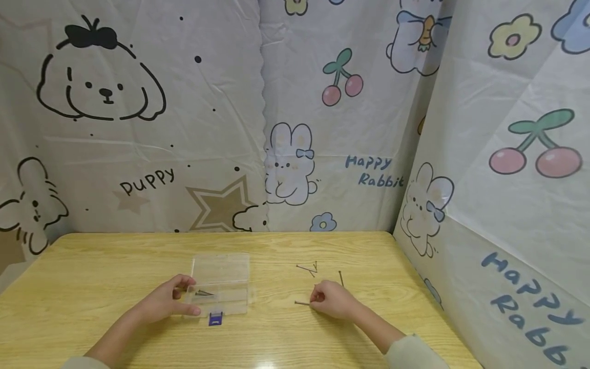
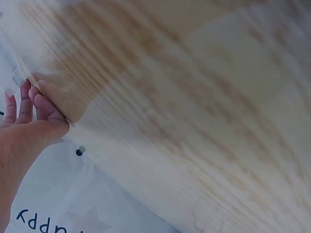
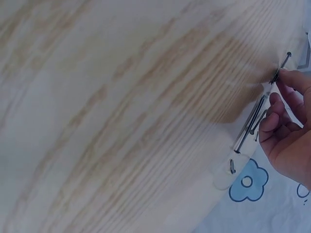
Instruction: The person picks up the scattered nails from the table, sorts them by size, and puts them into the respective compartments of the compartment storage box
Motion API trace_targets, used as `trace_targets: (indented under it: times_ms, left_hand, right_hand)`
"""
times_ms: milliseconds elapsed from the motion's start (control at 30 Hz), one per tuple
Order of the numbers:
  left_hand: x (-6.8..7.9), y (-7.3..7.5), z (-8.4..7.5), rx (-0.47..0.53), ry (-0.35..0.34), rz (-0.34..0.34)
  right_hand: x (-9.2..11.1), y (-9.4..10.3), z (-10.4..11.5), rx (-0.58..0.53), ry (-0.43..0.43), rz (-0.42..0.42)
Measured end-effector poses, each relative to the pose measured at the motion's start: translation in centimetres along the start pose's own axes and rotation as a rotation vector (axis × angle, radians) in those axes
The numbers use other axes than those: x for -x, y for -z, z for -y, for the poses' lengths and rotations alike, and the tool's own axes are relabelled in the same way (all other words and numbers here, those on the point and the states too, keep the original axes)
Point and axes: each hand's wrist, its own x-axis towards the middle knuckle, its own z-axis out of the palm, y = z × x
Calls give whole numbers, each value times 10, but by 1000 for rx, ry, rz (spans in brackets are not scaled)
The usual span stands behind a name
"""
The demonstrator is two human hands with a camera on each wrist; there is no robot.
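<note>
A clear plastic compartment box [image 1: 237,306] lies on the table with its lid [image 1: 220,267] raised back and a blue latch [image 1: 215,319] at its front. Inside it are a few dark screws [image 1: 204,293]. My left hand [image 1: 163,302] holds the box at its left side, thumb in front and fingers farther back. To the right, my right hand [image 1: 333,300] pinches a long screw [image 1: 301,303], whose head end sticks out leftward. The right wrist view also shows this screw [image 3: 286,59] at the fingertips.
Beyond the right hand lie several loose screws [image 1: 306,268] in a small group. Another screw [image 1: 341,278] lies just right of them. The wood-grain table [image 1: 115,256] ends at printed cloth hangings [image 1: 221,128] behind and on the right.
</note>
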Motion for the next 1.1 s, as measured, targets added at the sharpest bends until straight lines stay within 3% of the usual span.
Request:
trace_targets:
  times_ms: [333, 567, 733, 900, 1100]
  left_hand:
    - [0, 1, -2, -1, 10, -7]
    - [1, 1, -1, -11, -16, 1]
    - [2, 0, -1, -3, -17, 2]
    - [1, -1, 0, 4, -12, -2]
    - [0, 0, 1, 4, -17, -9]
  right_hand:
    - [2, 12, -22, -43, -81, -67]
    - [4, 13, -36, -49, -155, -138]
    - [5, 12, -40, -52, -185, -144]
    - [4, 11, -42, -54, -178, -140]
    - [2, 12, -41, -59, -92, -170]
